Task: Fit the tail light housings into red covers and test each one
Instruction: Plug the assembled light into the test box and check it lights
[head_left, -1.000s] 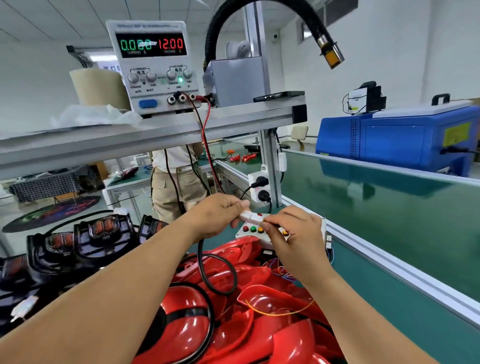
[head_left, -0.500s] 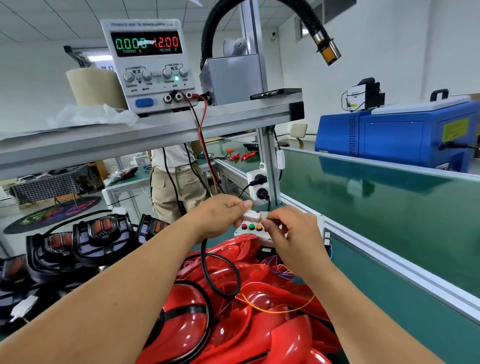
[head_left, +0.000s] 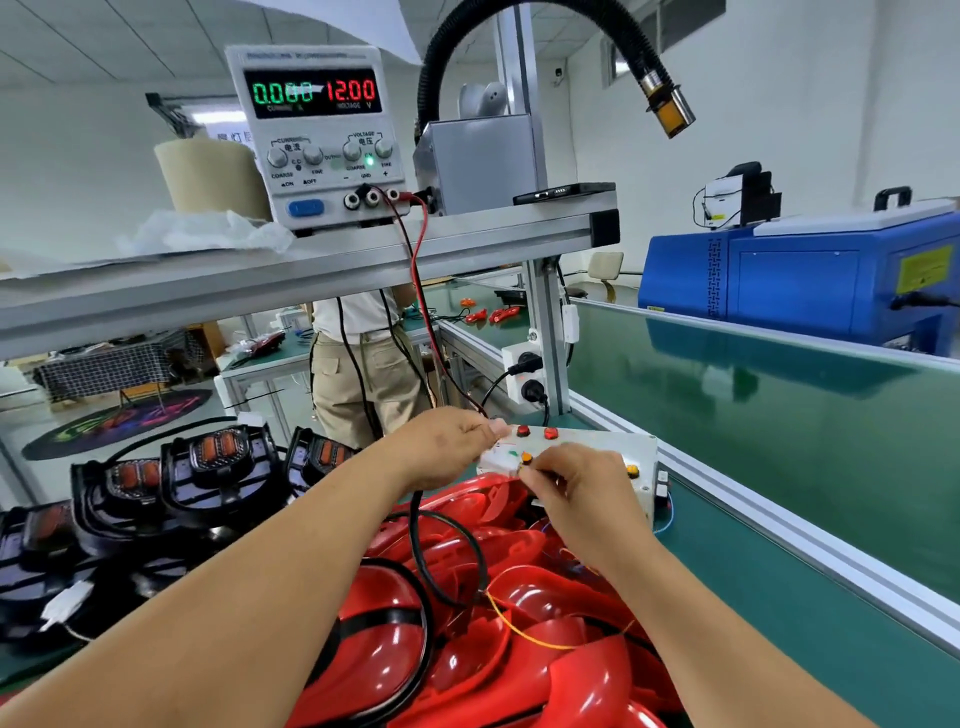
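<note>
Your left hand (head_left: 447, 441) is curled closed just above the near left corner of a white test box (head_left: 597, 449). Its fingers (head_left: 491, 430) are wrapped round the end of a black cable (head_left: 421, 545), which drops from the hand and loops over the pile below.

Your right hand (head_left: 584, 486) sits just beside the left, fingers bent, with the tips at the box's near edge by an orange button. I cannot tell whether they pinch anything there.

Under both forearms, glossy red covers (head_left: 519, 639) lie heaped on the table, with a thin yellow wire (head_left: 519, 631) trailing across them. To your left, black tail light housings (head_left: 208, 467) stand in a close row, apart from the red heap.

On the shelf (head_left: 260, 280) above, a bench power supply (head_left: 317, 140) shows 0.000 in green and 12.00 in red. A green conveyor belt (head_left: 779, 415) runs along your right.
</note>
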